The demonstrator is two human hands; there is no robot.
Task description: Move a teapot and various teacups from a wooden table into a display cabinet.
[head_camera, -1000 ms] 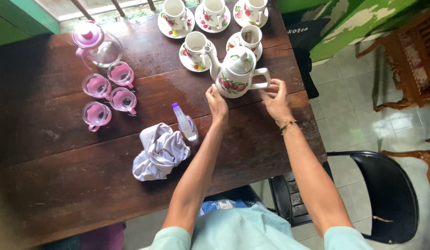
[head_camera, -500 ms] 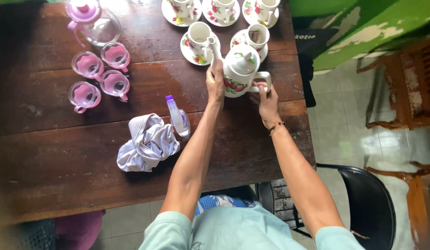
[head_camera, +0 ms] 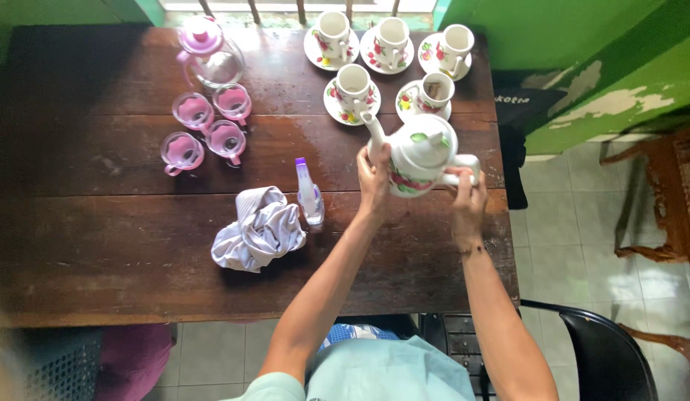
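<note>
A white teapot (head_camera: 421, 152) with a red and green fruit pattern is lifted above the dark wooden table (head_camera: 122, 245). My left hand (head_camera: 374, 177) presses against its body under the spout. My right hand (head_camera: 469, 194) grips its handle. Behind it stand several matching cups on saucers (head_camera: 354, 89). A small spray bottle (head_camera: 308, 193) with a purple cap and a crumpled grey cloth (head_camera: 259, 229) lie to the left of my left arm.
A clear glass jug with a pink lid (head_camera: 209, 56) and several pink-tinted glass cups (head_camera: 207, 125) stand at the back left. A black chair (head_camera: 609, 356) sits at the table's right corner on the tiled floor. A green wall (head_camera: 605, 52) rises to the right.
Both hands closed on the teapot and raised it off the table, bringing it nearer to me. The camera view has shifted, so the table things sit further right.
</note>
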